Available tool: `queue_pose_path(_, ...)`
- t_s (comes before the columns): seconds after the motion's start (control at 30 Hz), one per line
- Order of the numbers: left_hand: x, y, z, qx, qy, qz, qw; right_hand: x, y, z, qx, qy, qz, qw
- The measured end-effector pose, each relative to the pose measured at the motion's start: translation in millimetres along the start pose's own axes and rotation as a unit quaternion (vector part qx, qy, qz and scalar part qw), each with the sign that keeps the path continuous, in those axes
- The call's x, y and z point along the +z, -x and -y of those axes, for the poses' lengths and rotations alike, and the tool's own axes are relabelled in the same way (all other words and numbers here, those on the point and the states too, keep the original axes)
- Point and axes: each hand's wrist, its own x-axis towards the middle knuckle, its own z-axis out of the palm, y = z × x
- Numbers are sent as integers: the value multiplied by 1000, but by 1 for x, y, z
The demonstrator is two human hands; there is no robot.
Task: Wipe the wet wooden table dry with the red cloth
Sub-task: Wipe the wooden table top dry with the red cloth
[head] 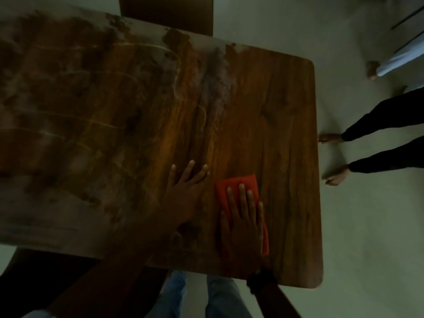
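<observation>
The wooden table [275, 106] fills most of the view, its left and far parts covered with a pale wet film and streaks. A folded red cloth [238, 183] lies near the table's front right area. My right hand [243, 221] presses flat on the cloth, fingers spread and pointing away from me. My left hand [185, 191] lies flat on the bare wood just left of the cloth, fingers apart, holding nothing.
Another person's bare feet and dark trousers [378, 143] stand on the pale floor right of the table. A dark wooden chair back [165, 14] is at the far edge. My jeans [220, 297] show below the near edge.
</observation>
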Motion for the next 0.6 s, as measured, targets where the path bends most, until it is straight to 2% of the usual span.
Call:
queue_pose_path(0.13,3,-3,0,-1,15,-7,1000,2,3,-2,1,15,6,1000)
queue_pose_path(0.4,12,-6,1,-1,44,-14,999,10,-110,-4,55,13,-17,998)
queue_pose_path(0.6,10,-4,2,2,56,-16,998,13,-74,4,55,0,-19,998)
